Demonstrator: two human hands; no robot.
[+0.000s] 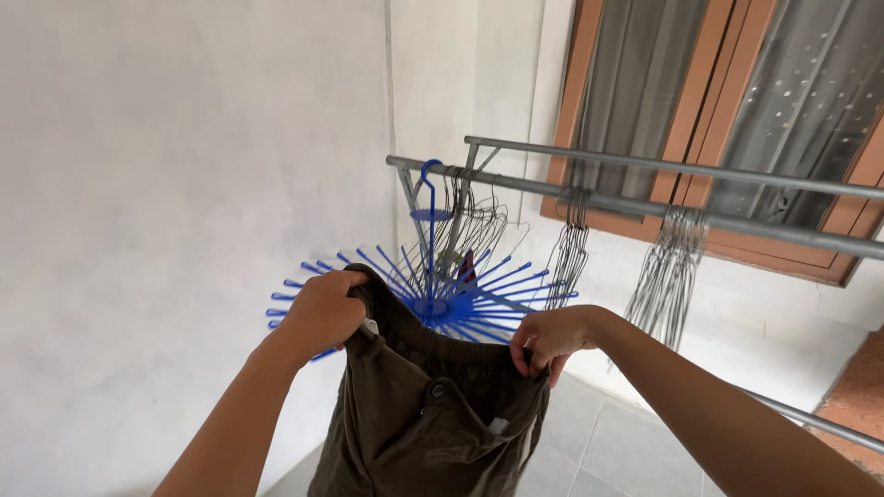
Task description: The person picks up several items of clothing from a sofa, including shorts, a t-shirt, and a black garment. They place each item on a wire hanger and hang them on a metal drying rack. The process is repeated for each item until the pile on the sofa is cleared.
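The lower part of the dark olive trousers (pixel 433 414) runs off the bottom edge, so their legs and length stay unseen. The fingertips of the left hand (pixel 322 308) are tucked behind the waistband, and those of the right hand (pixel 550 340) curl under its fabric. Both forearms are cut by the bottom edge. The near spokes of the blue round hanger (pixel 433 294) disappear behind the trousers and the left hand. A small dark red thing (pixel 468 267) among the wire hangers (pixel 474 225) is too small to tell. The metal rails (pixel 645 207) and the window (pixel 727 120) run past the right edge.
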